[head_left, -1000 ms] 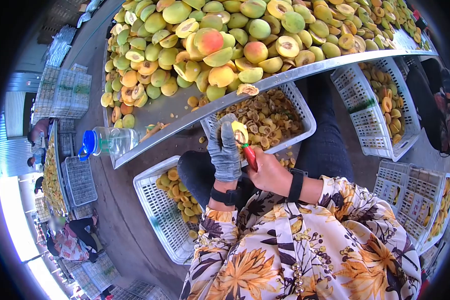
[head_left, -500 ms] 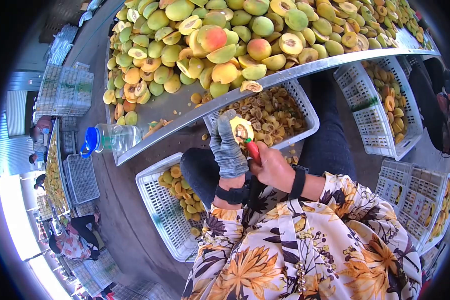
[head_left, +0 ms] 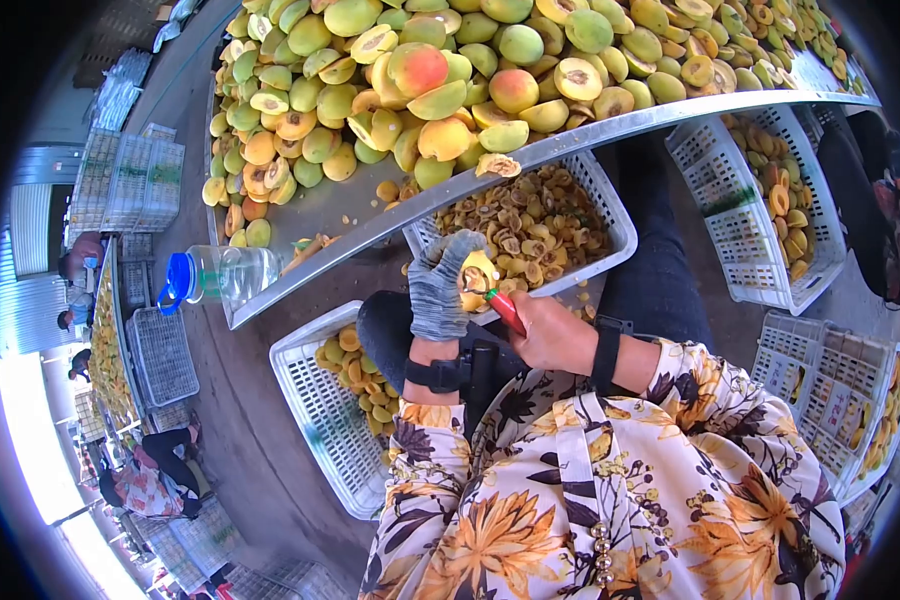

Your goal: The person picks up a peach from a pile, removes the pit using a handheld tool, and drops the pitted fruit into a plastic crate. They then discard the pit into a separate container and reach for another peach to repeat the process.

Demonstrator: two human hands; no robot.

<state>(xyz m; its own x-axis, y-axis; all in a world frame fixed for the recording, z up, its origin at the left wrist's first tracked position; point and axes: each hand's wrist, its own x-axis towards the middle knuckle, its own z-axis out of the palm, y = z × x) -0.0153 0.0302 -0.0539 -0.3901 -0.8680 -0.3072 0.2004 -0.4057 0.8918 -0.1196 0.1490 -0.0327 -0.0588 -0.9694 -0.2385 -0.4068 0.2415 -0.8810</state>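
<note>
My left hand (head_left: 438, 290), in a grey glove, is closed around a halved yellow fruit (head_left: 477, 277), cut face toward my right. My bare right hand (head_left: 550, 332) grips a small tool with a red handle (head_left: 505, 312); its tip is at the fruit's centre. Just beyond my hands a white crate (head_left: 625, 235) holds many small cut fruit pieces (head_left: 540, 225). Above it, green and yellow fruits (head_left: 440, 90), many halved, are heaped on a metal-edged table (head_left: 370, 238).
A clear bottle with a blue cap (head_left: 232, 272) lies at the table's left corner. White crates of fruit stand at my left (head_left: 310, 420) and right (head_left: 740, 240). More stacked crates (head_left: 830, 400) are far right. Seated people (head_left: 155, 480) are at the far left.
My left hand has moved slightly left and turned, tilting the fruit half. My right hand has moved slightly right, with the tool's tip still at the fruit.
</note>
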